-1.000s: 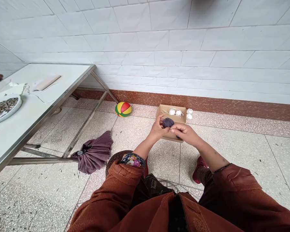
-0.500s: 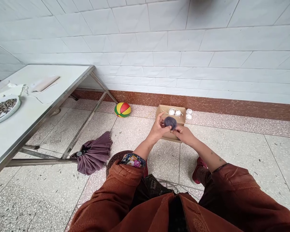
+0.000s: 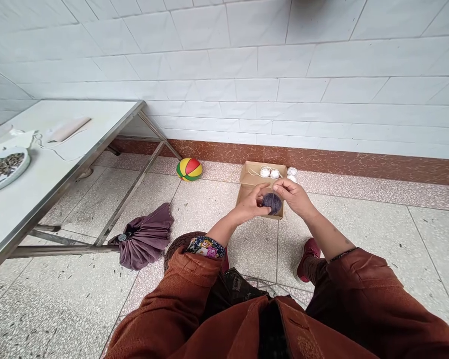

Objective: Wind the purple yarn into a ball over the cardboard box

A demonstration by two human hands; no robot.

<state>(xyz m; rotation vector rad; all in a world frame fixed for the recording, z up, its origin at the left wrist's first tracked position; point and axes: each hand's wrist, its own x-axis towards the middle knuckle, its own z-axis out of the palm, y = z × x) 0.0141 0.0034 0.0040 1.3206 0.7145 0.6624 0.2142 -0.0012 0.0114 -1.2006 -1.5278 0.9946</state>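
A dark purple-grey ball of yarn [image 3: 272, 203] is in the grip of my left hand [image 3: 251, 204], thumb in front and fingers behind it. My right hand [image 3: 291, 194] is just above and to the right, thumb and forefinger pinched on a yarn strand that runs up from the ball. Below and behind both hands lies an open cardboard box [image 3: 243, 192] on the floor. Two white yarn balls [image 3: 265, 172] with loose strands rest in its far part. More white yarn balls [image 3: 292, 171] sit on the floor beside the box's right side.
A striped ball [image 3: 189, 169] rests near the wall. To the left stands a metal-framed table [image 3: 108, 117] bearing a dish of small dark pieces [image 3: 3, 169] and a rolled item [image 3: 70, 129]. A folded purple umbrella [image 3: 145, 239] leans by its lower bar. The tiled wall [image 3: 269, 119] closes off the far side.
My right hand has risen from below the yarn ball to above it, drawing the strand up. The yarn ball has turned and shifted slightly right and toward me in my left hand.
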